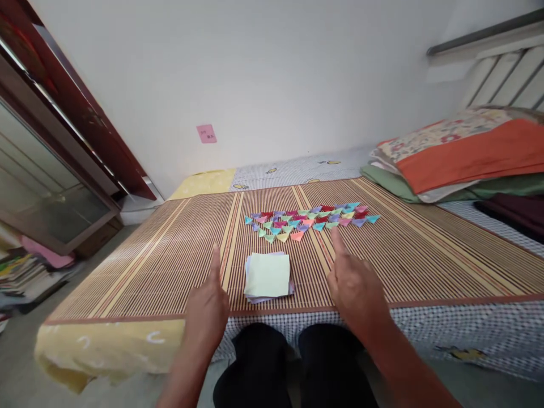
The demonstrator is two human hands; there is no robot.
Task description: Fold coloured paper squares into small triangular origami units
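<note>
My left hand [207, 303] is raised left of a stack of square paper sheets [267, 276], its index finger stretched out and the other fingers curled. On the other side of the stack, my right hand [355, 277] points forward in the same way. Neither hand holds or touches the paper. A pale green sheet tops the stack, with lilac edges showing beneath it. Farther back lie small folded paper triangles [297, 236] in several colours, set out in uneven rows. My right fingertip appears just in front of them; whether it touches one I cannot tell.
A striped bamboo mat [170, 255] covers the bed, over yellow and checked sheets. Folded bedding [463, 153] is piled at the right, beside dark cloth [514, 212]. A pink note [206, 134] is stuck on the white wall. Books [29, 275] lie at the far left.
</note>
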